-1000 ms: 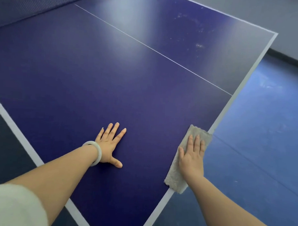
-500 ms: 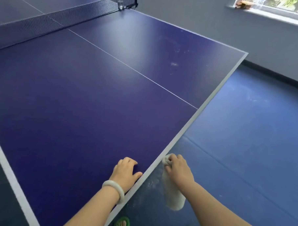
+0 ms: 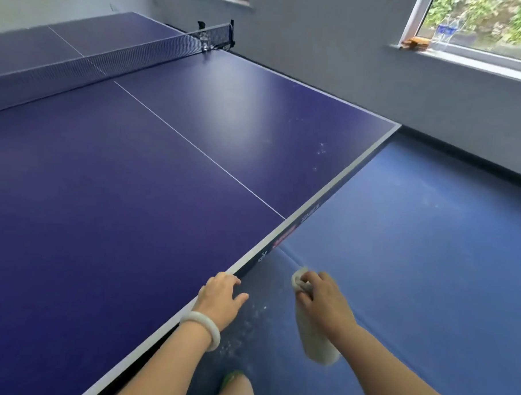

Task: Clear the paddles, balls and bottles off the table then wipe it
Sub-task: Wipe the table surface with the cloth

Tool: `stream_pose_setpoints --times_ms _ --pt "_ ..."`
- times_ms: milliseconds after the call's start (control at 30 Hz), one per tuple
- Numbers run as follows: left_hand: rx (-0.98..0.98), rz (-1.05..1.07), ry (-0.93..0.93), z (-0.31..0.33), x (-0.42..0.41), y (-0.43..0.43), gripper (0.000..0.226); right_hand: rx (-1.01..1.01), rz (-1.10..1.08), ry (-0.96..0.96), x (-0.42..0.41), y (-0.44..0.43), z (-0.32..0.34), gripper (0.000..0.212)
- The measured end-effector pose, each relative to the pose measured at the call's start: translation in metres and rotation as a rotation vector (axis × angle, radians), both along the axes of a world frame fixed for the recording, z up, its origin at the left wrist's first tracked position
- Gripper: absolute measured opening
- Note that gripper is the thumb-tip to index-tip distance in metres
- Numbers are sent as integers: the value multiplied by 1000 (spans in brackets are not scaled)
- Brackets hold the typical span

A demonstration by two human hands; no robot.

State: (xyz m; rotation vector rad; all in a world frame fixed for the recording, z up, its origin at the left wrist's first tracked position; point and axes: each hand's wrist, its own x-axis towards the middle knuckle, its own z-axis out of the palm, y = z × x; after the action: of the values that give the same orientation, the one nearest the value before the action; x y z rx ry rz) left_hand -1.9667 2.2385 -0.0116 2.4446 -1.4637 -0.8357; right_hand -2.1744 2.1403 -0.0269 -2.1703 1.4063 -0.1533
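The blue worktop [image 3: 133, 206] shows nothing left to clear, but faint marks [image 3: 321, 149] on it suggest the wiping is unfinished. The left hand [image 3: 219, 300] rests relaxed on its edge, and the right hand [image 3: 323, 301] grips the cloth [image 3: 315, 340] just beside it.
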Motion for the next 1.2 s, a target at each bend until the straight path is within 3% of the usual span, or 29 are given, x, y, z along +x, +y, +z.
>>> stream_pose_setpoints --times_ms 567,800,900,967,1200 --pt "27 290 -117 -48 29 -207 53 -128 296 -53 59 -241 -7 10" --pt "135 588 -149 -71 40 -238 68 -210 597 -197 118 -301 -20 20" --pt "207 666 -187 -88 31 -242 74 -160 780 -64 137 -322 -32 54" --pt "230 720 -216 -98 25 -248 78 -226 907 61 144 -332 -44 64" --pt "168 818 -397 -117 14 -259 79 -368 1241 52 168 -343 -95 55"
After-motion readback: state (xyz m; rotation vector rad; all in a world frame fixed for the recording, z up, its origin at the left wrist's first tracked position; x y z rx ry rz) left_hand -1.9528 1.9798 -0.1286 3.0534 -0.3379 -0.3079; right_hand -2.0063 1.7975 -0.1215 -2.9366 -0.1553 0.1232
